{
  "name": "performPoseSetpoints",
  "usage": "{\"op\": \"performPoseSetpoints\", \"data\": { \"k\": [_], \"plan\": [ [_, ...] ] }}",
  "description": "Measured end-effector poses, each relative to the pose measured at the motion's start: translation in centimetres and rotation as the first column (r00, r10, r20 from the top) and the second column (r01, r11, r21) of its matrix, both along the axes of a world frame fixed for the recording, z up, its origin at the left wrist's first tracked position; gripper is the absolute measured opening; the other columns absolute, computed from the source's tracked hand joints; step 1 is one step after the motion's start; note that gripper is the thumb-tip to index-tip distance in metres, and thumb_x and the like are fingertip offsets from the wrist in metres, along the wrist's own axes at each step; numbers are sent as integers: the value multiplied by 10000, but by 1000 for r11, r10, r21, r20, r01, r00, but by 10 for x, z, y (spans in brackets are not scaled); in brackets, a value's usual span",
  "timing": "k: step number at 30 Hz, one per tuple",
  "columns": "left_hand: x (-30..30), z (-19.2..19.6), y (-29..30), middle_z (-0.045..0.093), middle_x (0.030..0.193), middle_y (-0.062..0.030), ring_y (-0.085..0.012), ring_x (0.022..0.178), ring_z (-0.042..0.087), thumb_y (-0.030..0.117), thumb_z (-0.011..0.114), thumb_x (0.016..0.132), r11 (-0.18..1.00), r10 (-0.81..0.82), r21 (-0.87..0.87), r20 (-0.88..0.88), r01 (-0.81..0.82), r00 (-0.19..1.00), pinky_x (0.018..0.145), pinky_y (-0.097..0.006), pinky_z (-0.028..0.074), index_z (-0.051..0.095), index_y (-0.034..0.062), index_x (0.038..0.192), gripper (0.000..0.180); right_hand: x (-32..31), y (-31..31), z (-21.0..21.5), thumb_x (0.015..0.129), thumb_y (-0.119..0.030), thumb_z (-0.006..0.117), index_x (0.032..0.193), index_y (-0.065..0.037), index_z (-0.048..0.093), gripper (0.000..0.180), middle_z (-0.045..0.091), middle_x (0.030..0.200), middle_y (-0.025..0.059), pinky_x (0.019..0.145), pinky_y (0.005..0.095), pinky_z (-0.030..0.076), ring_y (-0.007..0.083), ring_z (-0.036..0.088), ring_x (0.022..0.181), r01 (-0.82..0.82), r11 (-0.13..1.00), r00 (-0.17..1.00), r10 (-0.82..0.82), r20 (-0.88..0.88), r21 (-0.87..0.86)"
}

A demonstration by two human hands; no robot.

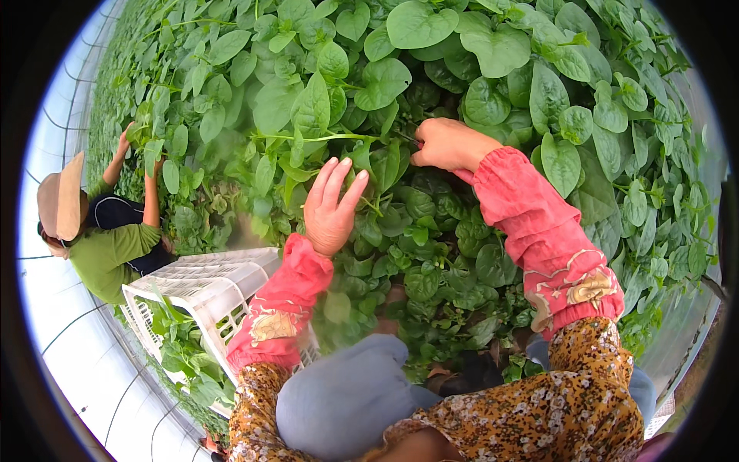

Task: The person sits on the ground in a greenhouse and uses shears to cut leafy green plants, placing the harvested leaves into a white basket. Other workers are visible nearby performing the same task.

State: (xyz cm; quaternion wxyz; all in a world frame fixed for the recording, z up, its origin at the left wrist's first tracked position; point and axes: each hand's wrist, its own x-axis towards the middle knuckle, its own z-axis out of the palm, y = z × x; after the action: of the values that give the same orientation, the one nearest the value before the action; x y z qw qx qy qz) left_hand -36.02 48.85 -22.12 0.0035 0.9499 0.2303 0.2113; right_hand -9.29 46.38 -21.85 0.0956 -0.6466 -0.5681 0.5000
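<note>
My left hand is open, its fingers stretched out against the leafy green plants, just below a pale green stem. No held thing shows in it. To its right, my right hand is closed among the leaves. A thin dark piece juts from its fingertips toward the stems; its kind is too small to make out, and the palm side is hidden. Broad heart-shaped leaves hang just beyond both hands. Red sleeve covers wrap my forearms.
A white plastic crate holding picked leaves stands tilted at my left. Past it a person in a green top and brimmed hat reaches into the same plants. Pale sheeting runs along the left side. My knee is close below.
</note>
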Motion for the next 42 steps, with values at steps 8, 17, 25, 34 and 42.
{"op": "performPoseSetpoints", "data": {
  "k": [8, 17, 25, 34, 42],
  "plan": [
    [1, 10, -13, 601, 1174, -55, -258, 1087, 569, 36, 596, 627, 996, -92, -18, 42, 92, 995, 785, -341, 517, 701, 127, 987, 386, 17, -62, 30, 886, -245, 606, 799, 25, 576, 286, 605, 712, 68, 520, 286, 475, 149, 588, 562, 413, 892, 856, -449, -256, -184],
    [-8, -12, -47, 623, 1067, -27, -207, 988, 585, 120, 601, 652, 983, -137, -120, 33, 140, 990, 652, -309, 470, 681, 104, 998, 355, -45, -57, 66, 917, -293, 573, 881, 22, 587, 318, 645, 714, 117, 520, 337, 546, 239, 653, 584, 19, 837, 672, -415, -613, -547],
    [-8, -16, -46, 625, 1078, -9, -187, 992, 579, 131, 597, 668, 983, -104, -146, 43, 109, 994, 668, -305, 451, 675, 107, 997, 339, -69, -50, 15, 904, -292, 567, 845, 36, 566, 334, 616, 719, 152, 488, 343, 514, 262, 626, 550, 220, 781, 600, -581, -551, -584],
    [-13, -14, -37, 624, 1071, -5, -191, 997, 578, 139, 578, 670, 988, -65, -138, 53, 72, 996, 722, -317, 449, 667, 107, 982, 325, -58, -55, 39, 960, -373, 490, 990, 2, 534, 379, 639, 887, 154, 730, 416, 533, 273, 652, 750, 229, 661, 292, -747, -598, -714],
    [-21, -5, -38, 605, 1137, -13, -208, 1105, 517, 129, 585, 714, 996, -29, -79, -7, 29, 1000, 997, -464, 348, 648, 130, 975, 269, -44, -81, 48, 917, -280, 574, 848, -23, 564, 266, 600, 659, 72, 446, 290, 466, 179, 571, 487, 352, 756, 543, -645, -537, -552]
  ]
}}
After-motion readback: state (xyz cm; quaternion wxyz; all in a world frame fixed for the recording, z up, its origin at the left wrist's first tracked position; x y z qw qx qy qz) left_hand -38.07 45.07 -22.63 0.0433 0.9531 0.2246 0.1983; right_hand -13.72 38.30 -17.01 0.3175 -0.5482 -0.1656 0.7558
